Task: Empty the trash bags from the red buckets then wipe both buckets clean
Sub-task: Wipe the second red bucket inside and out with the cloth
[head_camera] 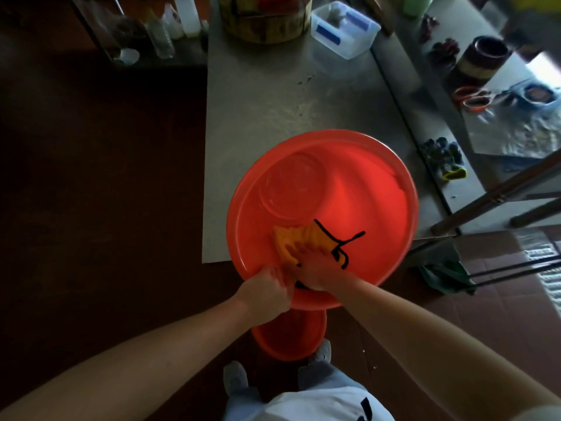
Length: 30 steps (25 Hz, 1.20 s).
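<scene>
A large red bucket [349,189] stands tilted toward me at the near edge of a steel table [273,95]. Its inside is bare. My left hand [268,291] grips the bucket's near rim. My right hand [315,265] lies inside, fingers spread, pressing an orange cloth with black edging [296,238] against the near inner wall. A second red bucket [288,338] sits on the floor below, between the table and my feet, mostly hidden by my arms.
On the table behind the bucket stand a wooden block [264,22] and a clear plastic box [344,28]. To the right are a lower steel shelf with scissors [473,98], a dark jar [482,56] and gloves [446,159]. A metal rack [501,256] stands at right.
</scene>
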Available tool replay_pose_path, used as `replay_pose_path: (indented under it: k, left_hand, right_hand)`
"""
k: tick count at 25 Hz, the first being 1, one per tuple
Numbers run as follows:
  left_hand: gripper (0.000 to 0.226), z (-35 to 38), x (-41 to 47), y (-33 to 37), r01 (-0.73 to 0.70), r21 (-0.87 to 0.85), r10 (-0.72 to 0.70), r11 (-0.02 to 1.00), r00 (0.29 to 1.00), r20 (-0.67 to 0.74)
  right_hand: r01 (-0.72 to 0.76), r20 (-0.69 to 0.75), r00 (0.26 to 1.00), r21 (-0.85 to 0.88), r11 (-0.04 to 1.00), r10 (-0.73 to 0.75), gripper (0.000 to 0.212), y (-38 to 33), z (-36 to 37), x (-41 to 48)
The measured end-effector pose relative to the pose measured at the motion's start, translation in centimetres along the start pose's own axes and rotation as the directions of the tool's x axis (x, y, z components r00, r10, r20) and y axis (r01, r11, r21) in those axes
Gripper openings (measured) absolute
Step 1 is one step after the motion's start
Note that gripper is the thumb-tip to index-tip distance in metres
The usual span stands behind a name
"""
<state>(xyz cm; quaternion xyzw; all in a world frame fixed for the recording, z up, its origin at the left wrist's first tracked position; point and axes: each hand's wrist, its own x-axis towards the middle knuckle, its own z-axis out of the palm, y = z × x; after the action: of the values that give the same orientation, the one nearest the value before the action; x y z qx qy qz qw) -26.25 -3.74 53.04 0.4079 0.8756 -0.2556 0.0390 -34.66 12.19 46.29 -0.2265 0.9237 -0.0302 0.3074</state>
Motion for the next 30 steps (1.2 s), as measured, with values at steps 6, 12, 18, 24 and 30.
replay_pose_path:
  k: [6, 12, 18, 24, 30]
  left_hand:
    - [0.042, 0.7, 0.2, 0.3, 0.025, -0.054, -0.024, 0.998, 1.0, 0.005]
    - [0.019, -0.1, 0.1, -0.1, -0.018, 0.008, 0.018, 1.0, 0.998, 0.055]
    - [0.031, 0.3, -0.7, -0.4, 0.007, 0.0, -0.007, 1.0, 0.999, -0.036]
    - [0.031, -0.1, -0.3, -0.6, 0.015, -0.013, -0.016, 1.0, 1.0, -0.012]
    - [0.032, 0.4, -0.6, -1.2, 0.004, -0.041, -0.007, 0.999, 0.997, -0.072]
  right_hand:
    - [-0.15, -0.119, 0.987, -0.428, 0.891, 0.109, 0.058, 6.1, -3.7, -2.3]
    - [-0.193, -0.062, 0.981, -0.142, 0.971, 0.185, 0.063, 0.1, -0.2, -3.6]
    - [-0.11, -0.067, 0.993, -0.206, 0.972, 0.098, 0.065, 2.9, 0.5, -6.5]
    - [-0.246, -0.051, 0.969, -0.195, 0.949, 0.241, 0.064, 1.7, -0.5, -8.2]
    - [-0.108, -0.143, 0.985, -0.072, 0.991, 0.097, 0.059, -1.3, 0.3, -9.8]
